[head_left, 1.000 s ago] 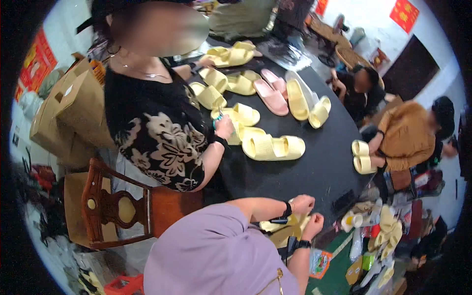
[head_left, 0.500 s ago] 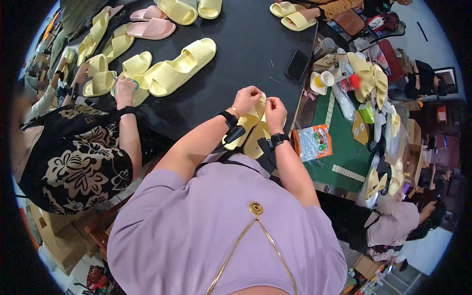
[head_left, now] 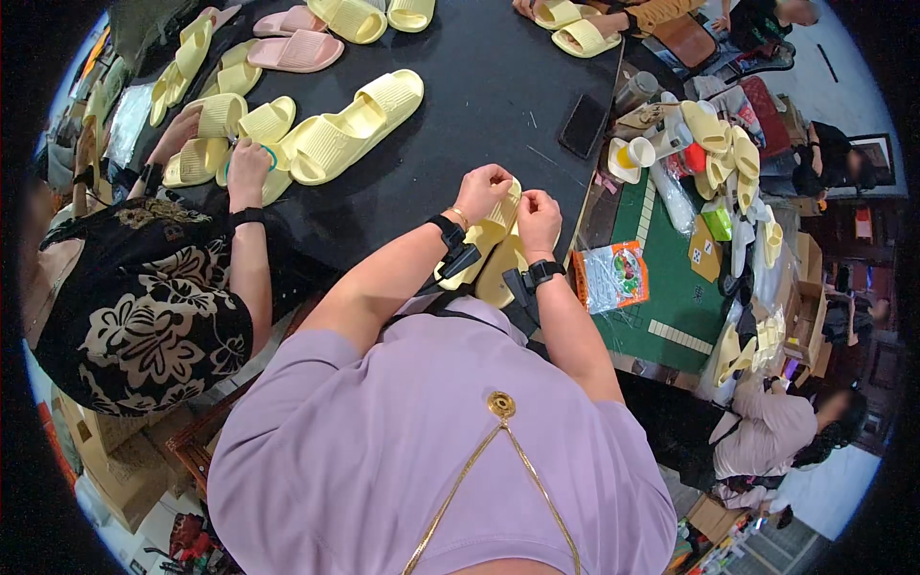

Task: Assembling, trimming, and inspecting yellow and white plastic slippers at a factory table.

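Note:
A pair of pale yellow slippers stands at the table's near edge against my body, the left slipper (head_left: pixel 486 233) and the right slipper (head_left: pixel 498 278) close together. My left hand (head_left: pixel 482 195) is over the toe end of the left slipper, thumb and fingertips pinched together. Just to its right, my right hand (head_left: pixel 539 222) is also closed in a pinch, level with the slipper's far end. Whatever sits between the fingertips is too small to make out. My forearms and wrist straps hide part of both slippers.
Left of me, a co-worker's hand (head_left: pixel 249 172) holds green-handled scissors by yellow slippers. A large yellow pair (head_left: pixel 355 129) and pink slippers (head_left: pixel 295 53) lie on the black table (head_left: pixel 470 105). A phone (head_left: pixel 583 125), an orange-edged packet (head_left: pixel 610 278) and cups (head_left: pixel 637 153) are rightward.
My hands and the slippers under them have hardly moved. The co-worker on the left has shifted a hand on a yellow slipper. At the far edge another hand has come to the yellow pair.

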{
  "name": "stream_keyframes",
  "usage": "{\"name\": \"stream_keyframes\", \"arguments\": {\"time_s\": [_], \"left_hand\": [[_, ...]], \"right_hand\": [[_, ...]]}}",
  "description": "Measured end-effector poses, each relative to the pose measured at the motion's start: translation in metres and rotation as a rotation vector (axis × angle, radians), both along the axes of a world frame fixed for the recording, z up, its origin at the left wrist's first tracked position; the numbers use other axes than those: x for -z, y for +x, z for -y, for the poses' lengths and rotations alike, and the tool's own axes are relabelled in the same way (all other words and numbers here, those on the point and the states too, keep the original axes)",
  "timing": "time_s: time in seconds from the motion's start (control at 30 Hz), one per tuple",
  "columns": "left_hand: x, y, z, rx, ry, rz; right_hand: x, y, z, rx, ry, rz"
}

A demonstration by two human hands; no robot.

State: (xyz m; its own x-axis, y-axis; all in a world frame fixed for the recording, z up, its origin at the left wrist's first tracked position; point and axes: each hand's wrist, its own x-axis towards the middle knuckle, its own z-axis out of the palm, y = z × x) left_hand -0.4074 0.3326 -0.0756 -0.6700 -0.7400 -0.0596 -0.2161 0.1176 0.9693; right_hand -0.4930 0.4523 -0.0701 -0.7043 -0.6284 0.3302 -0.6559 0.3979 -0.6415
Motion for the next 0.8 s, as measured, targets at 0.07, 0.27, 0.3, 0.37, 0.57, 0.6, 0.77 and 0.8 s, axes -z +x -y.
{"name": "stream_keyframes", "arguments": {"time_s": [0.07,0.27,0.3,0.37,0.57,0.6,0.77,0.8], "left_hand": [[0.0028,0.0005,0.0011,-0.001,-0.007,-0.003],[0.0039,0.0001,0.0025,0.004,-0.023,-0.017],[0.0048,0.0002,0.0023,0.004,-0.021,-0.016],[0.0063,0.0002,0.0019,0.004,-0.017,-0.015],[0.0041,0.0008,0.0004,0.032,-0.071,-0.009],[0.0051,0.0008,0.0004,0.037,-0.087,-0.017],[0.0059,0.0011,-0.0001,0.031,-0.127,-0.021],[0.0065,0.0004,0.0000,0.022,-0.122,-0.018]], "right_hand": [[-0.0010,0.0005,0.0009,0.001,0.022,-0.014],[0.0025,-0.0010,0.0023,0.000,0.021,-0.024],[0.0026,-0.0010,0.0023,-0.001,0.022,-0.025],[0.0025,-0.0013,0.0020,-0.002,0.023,-0.027],[0.0008,-0.0016,0.0020,0.004,0.029,0.003],[0.0006,-0.0015,0.0024,0.004,0.026,0.005],[0.0033,-0.0023,0.0025,-0.014,-0.007,0.005],[0.0034,-0.0023,0.0027,-0.013,-0.011,-0.001]]}}
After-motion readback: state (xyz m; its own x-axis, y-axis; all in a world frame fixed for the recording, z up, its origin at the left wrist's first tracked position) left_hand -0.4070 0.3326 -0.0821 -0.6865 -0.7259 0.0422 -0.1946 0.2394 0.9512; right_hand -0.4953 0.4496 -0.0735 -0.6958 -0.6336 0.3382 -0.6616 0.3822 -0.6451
